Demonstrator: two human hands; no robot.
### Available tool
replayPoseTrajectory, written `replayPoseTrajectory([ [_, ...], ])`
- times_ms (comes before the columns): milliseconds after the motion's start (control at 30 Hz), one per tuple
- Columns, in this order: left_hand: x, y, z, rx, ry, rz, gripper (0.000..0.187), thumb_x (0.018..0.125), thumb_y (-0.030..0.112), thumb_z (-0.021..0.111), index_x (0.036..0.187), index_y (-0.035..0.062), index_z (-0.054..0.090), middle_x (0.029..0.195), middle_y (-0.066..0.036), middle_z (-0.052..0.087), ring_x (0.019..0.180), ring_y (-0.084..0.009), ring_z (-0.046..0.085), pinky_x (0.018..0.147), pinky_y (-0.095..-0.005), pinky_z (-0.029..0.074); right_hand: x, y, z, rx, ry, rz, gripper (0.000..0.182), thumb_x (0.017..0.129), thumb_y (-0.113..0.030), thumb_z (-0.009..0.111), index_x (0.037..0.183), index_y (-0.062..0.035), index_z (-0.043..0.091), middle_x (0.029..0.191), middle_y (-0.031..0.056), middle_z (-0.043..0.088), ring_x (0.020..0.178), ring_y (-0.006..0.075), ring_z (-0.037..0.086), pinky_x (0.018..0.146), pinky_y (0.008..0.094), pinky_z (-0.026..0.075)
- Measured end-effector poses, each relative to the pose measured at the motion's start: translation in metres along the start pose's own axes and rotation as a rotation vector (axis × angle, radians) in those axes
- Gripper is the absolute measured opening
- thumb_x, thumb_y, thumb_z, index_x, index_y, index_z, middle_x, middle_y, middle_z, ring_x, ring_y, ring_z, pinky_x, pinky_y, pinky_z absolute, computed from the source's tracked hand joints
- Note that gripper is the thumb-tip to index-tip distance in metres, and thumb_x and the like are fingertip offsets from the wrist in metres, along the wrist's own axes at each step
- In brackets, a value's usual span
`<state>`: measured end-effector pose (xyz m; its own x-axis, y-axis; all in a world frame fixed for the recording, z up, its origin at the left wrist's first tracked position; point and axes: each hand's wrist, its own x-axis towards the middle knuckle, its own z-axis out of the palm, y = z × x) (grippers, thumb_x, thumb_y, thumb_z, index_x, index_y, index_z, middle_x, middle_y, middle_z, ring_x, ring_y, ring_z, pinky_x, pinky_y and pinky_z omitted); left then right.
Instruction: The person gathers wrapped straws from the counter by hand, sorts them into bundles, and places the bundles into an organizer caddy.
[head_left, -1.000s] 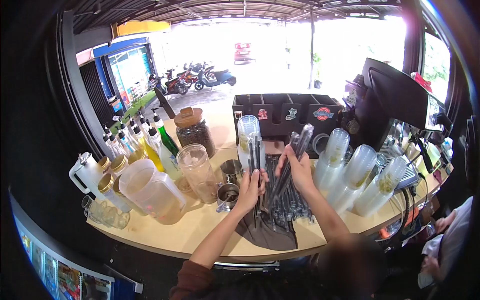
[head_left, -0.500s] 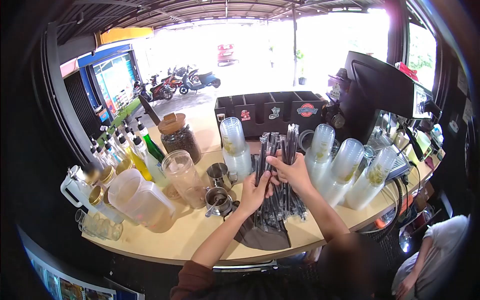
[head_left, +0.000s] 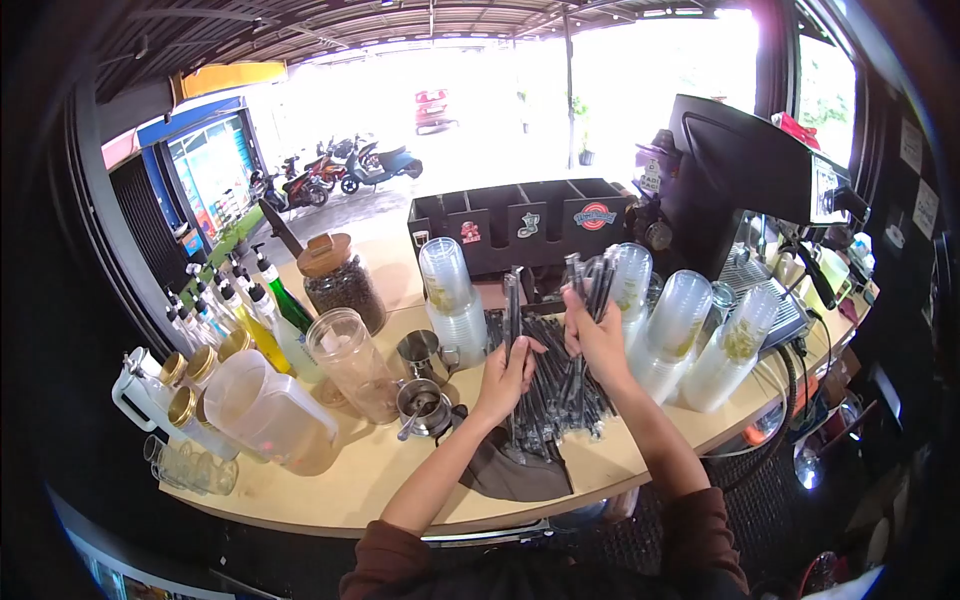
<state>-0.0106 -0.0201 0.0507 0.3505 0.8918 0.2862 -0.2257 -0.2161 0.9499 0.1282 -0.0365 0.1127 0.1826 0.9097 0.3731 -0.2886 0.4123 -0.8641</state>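
Note:
A pile of thin black sticks in clear wrappers [head_left: 545, 400] lies on the counter over a dark cloth [head_left: 510, 474]. My left hand [head_left: 508, 378] is wrapped round a few of the wrapped sticks, held upright at the left of the pile. My right hand [head_left: 596, 335] grips a thicker upright bunch at the right, its tips showing above the fingers. A gap separates the two hands, and loose sticks lie between and below them.
Stacked clear cups [head_left: 457, 320] stand left of the pile, more cups [head_left: 670, 340] to the right. Metal jugs [head_left: 425, 405], a plastic pitcher [head_left: 270, 410], a bean jar [head_left: 343, 290] and pump bottles are at left. A black organizer [head_left: 520, 225] stands behind, a coffee machine [head_left: 740, 170] back right.
My hands have moved apart, my right hand slightly up with its bunch. The view has shifted a little, and the person at the lower right has mostly left view.

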Motion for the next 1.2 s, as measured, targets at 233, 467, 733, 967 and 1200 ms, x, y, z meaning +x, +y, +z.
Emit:
replayPoseTrajectory([
  [233, -0.003, 0.001, 0.012, -0.164, -0.301, -0.138, 0.037, 0.093, 0.036, 0.033, 0.084, 0.0031, 0.048, 0.056, 0.006, 0.029, 0.044, -0.0035, 0.024, 0.039, -0.0192, 0.022, -0.006, -0.008, -0.009, -0.176, -0.156, 0.145, 0.022, 0.078, -0.018, 0.065, 0.083, -0.0019, 0.052, 0.049, -0.0033, 0.043, 0.035, 0.0034, 0.035, 0.033, 0.0206, 0.024],
  [467, 0.004, -0.001, 0.019, -0.016, -0.333, -0.005, 0.044, 0.094, 0.037, 0.027, 0.102, 0.0009, 0.049, 0.07, -0.003, 0.05, 0.059, -0.0103, 0.047, 0.059, -0.0228, 0.039, -0.012, -0.011, -0.02, -0.241, 0.009, -0.035, 0.02, 0.08, -0.019, 0.064, 0.07, -0.0046, 0.052, 0.048, -0.0031, 0.043, 0.039, 0.0046, 0.038, 0.037, 0.0216, 0.029],
  [733, 0.011, 0.025, 0.025, -0.126, -0.202, -0.03, 0.034, 0.093, 0.031, 0.036, 0.114, 0.0057, 0.043, 0.073, 0.003, 0.038, 0.056, -0.002, 0.036, 0.048, -0.0154, 0.031, -0.017, -0.025, -0.038, -0.218, -0.093, -0.101, 0.024, 0.089, -0.025, 0.05, 0.079, -0.0031, 0.05, 0.063, 0.0018, 0.051, 0.051, 0.0092, 0.047, 0.052, 0.0226, 0.04],
  [967, 0.006, 0.025, 0.063, 0.134, -0.436, 0.19, 0.073, 0.069, 0.009, 0.066, 0.129, 0.0085, 0.025, 0.087, 0.001, 0.037, 0.066, -0.0037, 0.036, 0.057, -0.0178, 0.031, -0.039, -0.041, -0.038, -0.284, -0.05, 0.03, 0.018, 0.079, -0.019, 0.063, 0.079, -0.0017, 0.056, 0.061, -0.0007, 0.054, 0.048, 0.0049, 0.047, 0.043, 0.0195, 0.037],
  [1200, 0.012, -0.012, 0.091, 0.273, -0.39, 0.44, 0.084, 0.06, 0.009, 0.071, 0.128, 0.0001, 0.024, 0.121, -0.012, 0.033, 0.108, -0.0195, 0.041, 0.087, -0.0313, 0.037, -0.05, -0.036, -0.053, -0.318, 0.064, -0.062, 0.021, 0.08, -0.02, 0.061, 0.074, -0.0016, 0.056, 0.056, -0.0018, 0.05, 0.049, 0.0032, 0.046, 0.043, 0.0194, 0.037],
])
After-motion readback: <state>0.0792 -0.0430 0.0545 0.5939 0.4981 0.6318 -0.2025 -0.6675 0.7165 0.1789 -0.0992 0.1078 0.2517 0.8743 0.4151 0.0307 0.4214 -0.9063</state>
